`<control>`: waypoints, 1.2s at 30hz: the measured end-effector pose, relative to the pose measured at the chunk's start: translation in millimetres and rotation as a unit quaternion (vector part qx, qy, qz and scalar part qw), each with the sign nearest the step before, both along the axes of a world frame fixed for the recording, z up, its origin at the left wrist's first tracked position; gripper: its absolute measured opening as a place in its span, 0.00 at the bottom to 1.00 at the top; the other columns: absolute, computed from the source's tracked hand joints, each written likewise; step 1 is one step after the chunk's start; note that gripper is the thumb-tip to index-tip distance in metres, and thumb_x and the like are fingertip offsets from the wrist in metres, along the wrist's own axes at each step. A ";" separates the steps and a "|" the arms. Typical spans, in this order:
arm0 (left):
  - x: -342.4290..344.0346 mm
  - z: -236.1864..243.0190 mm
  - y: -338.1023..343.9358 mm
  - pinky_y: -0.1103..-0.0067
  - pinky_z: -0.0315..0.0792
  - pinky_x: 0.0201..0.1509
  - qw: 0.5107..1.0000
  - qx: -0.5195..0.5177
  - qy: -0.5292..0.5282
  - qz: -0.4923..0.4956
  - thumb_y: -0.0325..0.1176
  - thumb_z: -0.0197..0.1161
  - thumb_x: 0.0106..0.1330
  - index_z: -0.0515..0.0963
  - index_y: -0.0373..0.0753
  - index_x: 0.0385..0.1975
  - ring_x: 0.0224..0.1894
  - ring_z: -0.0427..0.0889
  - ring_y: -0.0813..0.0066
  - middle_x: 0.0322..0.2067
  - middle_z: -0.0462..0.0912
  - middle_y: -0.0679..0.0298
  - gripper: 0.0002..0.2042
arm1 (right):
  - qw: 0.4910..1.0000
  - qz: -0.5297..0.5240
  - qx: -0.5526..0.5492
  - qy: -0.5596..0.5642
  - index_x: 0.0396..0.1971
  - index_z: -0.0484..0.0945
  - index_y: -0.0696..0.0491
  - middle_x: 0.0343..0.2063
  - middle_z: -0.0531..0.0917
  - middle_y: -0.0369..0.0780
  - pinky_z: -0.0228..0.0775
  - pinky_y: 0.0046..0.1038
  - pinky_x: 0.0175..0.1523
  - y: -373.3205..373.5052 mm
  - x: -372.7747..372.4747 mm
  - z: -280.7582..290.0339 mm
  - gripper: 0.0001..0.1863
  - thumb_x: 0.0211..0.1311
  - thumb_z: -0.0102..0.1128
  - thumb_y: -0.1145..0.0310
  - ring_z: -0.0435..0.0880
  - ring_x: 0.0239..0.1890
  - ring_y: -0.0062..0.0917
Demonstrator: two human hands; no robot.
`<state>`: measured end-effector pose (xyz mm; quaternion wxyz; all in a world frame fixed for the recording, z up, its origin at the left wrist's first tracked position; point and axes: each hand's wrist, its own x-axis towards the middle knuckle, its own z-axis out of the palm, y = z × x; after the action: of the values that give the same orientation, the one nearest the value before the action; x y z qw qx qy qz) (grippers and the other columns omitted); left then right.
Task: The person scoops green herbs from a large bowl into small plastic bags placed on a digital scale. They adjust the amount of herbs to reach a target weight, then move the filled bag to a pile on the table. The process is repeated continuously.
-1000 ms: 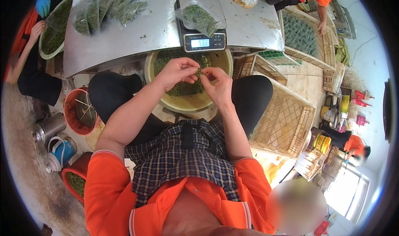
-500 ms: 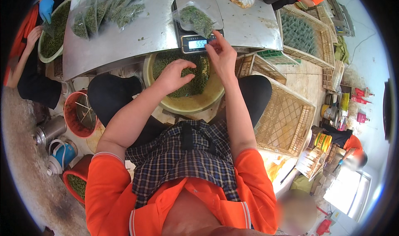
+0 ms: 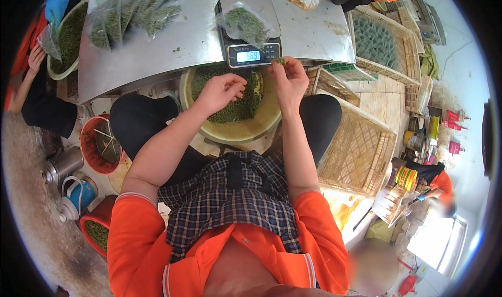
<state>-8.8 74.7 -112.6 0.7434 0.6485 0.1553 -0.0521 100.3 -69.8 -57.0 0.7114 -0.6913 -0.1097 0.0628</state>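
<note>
I see my two bare forearms reaching forward over my lap toward a steel table [image 3: 172, 46]. My right hand [image 3: 291, 80] is raised at the table's near edge, just below a small digital scale [image 3: 250, 49], thumb and fingertips pinched closed on a few green leaves [image 3: 281, 61]. My left hand [image 3: 222, 90] hangs loosely curled, fingers half open, over a wide yellow basin [image 3: 261, 130] between my knees; I cannot tell whether it holds anything.

The basin holds a heap of dark green, fine, curled dry leaves [image 3: 238, 101]. On the scale's platform lies a clear plastic bag [image 3: 246, 22], part filled with the same leaves, its mouth slack and facing me.

To do this well, I judge the pinch should go in small amounts, dropped straight into the bag's mouth without leaning on the platform, with a pause for the lit display to settle.

More filled bags [image 3: 130, 15] lie at the table's far left. Woven bamboo trays [image 3: 361, 145] stand to my right.
</note>
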 end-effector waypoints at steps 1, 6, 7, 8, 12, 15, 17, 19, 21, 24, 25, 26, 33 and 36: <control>0.0 0.1 0.0 0.79 0.78 0.39 0.998 -0.065 0.017 0.012 0.35 0.55 0.69 0.77 0.34 0.45 0.34 0.82 0.76 0.36 0.81 0.62 0.12 | 0.999 0.025 -0.045 -0.004 0.33 0.78 0.59 0.24 0.79 0.30 0.68 0.18 0.32 -5.6 -6.7 -0.6 0.08 0.52 0.65 0.75 0.75 0.26 0.12; -1.4 22.0 -0.3 0.80 0.78 0.35 0.968 -0.234 0.092 0.015 0.36 0.54 0.70 0.75 0.33 0.46 0.31 0.81 0.76 0.32 0.80 0.62 0.13 | 0.947 0.161 -0.268 -0.070 0.33 0.79 0.58 0.22 0.79 0.34 0.69 0.19 0.30 -23.8 -43.0 -1.8 0.10 0.49 0.66 0.74 0.75 0.24 0.15; -1.7 24.4 -1.9 0.80 0.78 0.35 0.965 -0.241 0.098 0.015 0.35 0.55 0.69 0.75 0.33 0.45 0.31 0.81 0.76 0.31 0.79 0.62 0.12 | 0.945 0.173 -0.271 -0.065 0.34 0.80 0.58 0.22 0.79 0.36 0.69 0.19 0.31 -22.6 -47.5 1.9 0.10 0.49 0.66 0.75 0.76 0.24 0.16; -2.6 22.4 -2.3 0.80 0.78 0.35 0.979 -0.191 0.069 -0.002 0.33 0.56 0.68 0.75 0.33 0.44 0.31 0.81 0.77 0.31 0.79 0.63 0.11 | 0.946 0.171 -0.267 -0.064 0.34 0.80 0.58 0.23 0.80 0.36 0.69 0.19 0.31 -23.3 -48.4 1.4 0.10 0.50 0.66 0.75 0.76 0.24 0.16; -4.3 3.7 -2.4 0.81 0.78 0.35 0.998 -0.054 0.001 -0.037 0.28 0.59 0.65 0.76 0.33 0.41 0.30 0.80 0.79 0.30 0.80 0.64 0.08 | 0.951 0.156 -0.258 -0.072 0.34 0.80 0.58 0.24 0.81 0.37 0.70 0.20 0.31 -25.1 -46.3 0.0 0.08 0.52 0.65 0.76 0.77 0.24 0.16; -4.3 10.9 -3.1 0.82 0.77 0.34 0.999 0.015 -0.004 -0.037 0.24 0.59 0.62 0.77 0.33 0.38 0.30 0.81 0.80 0.28 0.80 0.64 0.06 | 0.958 0.106 -0.251 -0.088 0.34 0.81 0.58 0.24 0.81 0.37 0.70 0.20 0.32 -27.2 -34.6 -4.4 0.08 0.53 0.65 0.76 0.77 0.25 0.16; -5.3 13.9 -4.2 0.81 0.77 0.36 0.998 0.050 -0.003 -0.040 0.23 0.59 0.60 0.78 0.33 0.37 0.31 0.82 0.79 0.28 0.81 0.63 0.06 | 0.965 0.067 -0.236 -0.096 0.35 0.81 0.58 0.25 0.81 0.37 0.71 0.20 0.32 -25.5 -23.9 -5.1 0.10 0.52 0.67 0.75 0.78 0.26 0.16; -6.2 12.3 -3.9 0.80 0.76 0.38 0.997 0.070 -0.001 -0.046 0.23 0.60 0.59 0.79 0.33 0.37 0.33 0.83 0.77 0.30 0.83 0.62 0.07 | 0.973 0.049 -0.205 -0.096 0.37 0.80 0.58 0.25 0.81 0.36 0.71 0.20 0.32 -14.3 -14.1 -5.3 0.12 0.51 0.68 0.74 0.78 0.26 0.16; -5.9 12.6 -4.2 0.78 0.76 0.42 0.987 0.148 -0.037 -0.045 0.24 0.60 0.59 0.79 0.33 0.39 0.37 0.83 0.73 0.32 0.84 0.60 0.09 | 0.970 0.037 -0.199 -0.133 0.42 0.80 0.56 0.25 0.82 0.37 0.71 0.21 0.33 -2.4 -2.9 -3.5 0.17 0.49 0.70 0.72 0.78 0.26 0.17; -5.7 15.0 -4.1 0.76 0.76 0.46 0.982 0.176 -0.052 -0.039 0.26 0.61 0.59 0.79 0.33 0.41 0.42 0.83 0.70 0.36 0.84 0.58 0.11 | 0.957 0.012 -0.225 -0.185 0.41 0.81 0.56 0.26 0.83 0.39 0.72 0.22 0.34 20.6 13.6 1.7 0.17 0.49 0.70 0.71 0.79 0.26 0.20; -5.4 16.2 -3.9 0.75 0.75 0.47 0.983 0.170 -0.051 -0.037 0.26 0.61 0.59 0.79 0.34 0.42 0.43 0.83 0.69 0.37 0.84 0.58 0.11 | 0.951 0.008 -0.224 -0.212 0.38 0.82 0.57 0.26 0.84 0.40 0.72 0.23 0.35 23.2 20.3 -1.0 0.14 0.49 0.69 0.70 0.80 0.26 0.22; -5.6 16.3 -4.4 0.76 0.75 0.48 0.985 0.161 -0.046 -0.031 0.27 0.61 0.59 0.79 0.34 0.42 0.43 0.83 0.69 0.37 0.84 0.58 0.11 | 0.955 -0.004 -0.222 -0.199 0.37 0.83 0.57 0.26 0.84 0.40 0.72 0.23 0.35 19.4 23.0 -2.1 0.13 0.50 0.69 0.71 0.80 0.26 0.21; -5.4 11.6 -5.5 0.77 0.77 0.45 0.988 0.146 -0.032 -0.024 0.28 0.59 0.63 0.78 0.33 0.43 0.40 0.83 0.73 0.39 0.83 0.59 0.11 | 0.995 0.045 -0.090 -0.011 0.34 0.77 0.59 0.31 0.83 0.36 0.68 0.16 0.36 -7.0 20.5 3.9 0.05 0.63 0.57 0.73 0.79 0.32 0.15; -1.9 5.2 -4.8 0.77 0.77 0.44 0.998 0.054 -0.006 -0.023 0.30 0.57 0.67 0.77 0.33 0.45 0.39 0.83 0.73 0.40 0.82 0.58 0.11 | 0.996 0.067 -0.034 0.050 0.34 0.77 0.58 0.33 0.83 0.38 0.70 0.18 0.37 -16.4 0.1 11.1 0.05 0.64 0.57 0.72 0.80 0.34 0.17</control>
<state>-10.7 69.9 -107.4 0.7071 0.6911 0.1384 -0.0570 100.4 -86.2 -45.9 0.6863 -0.7022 -0.1180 0.1483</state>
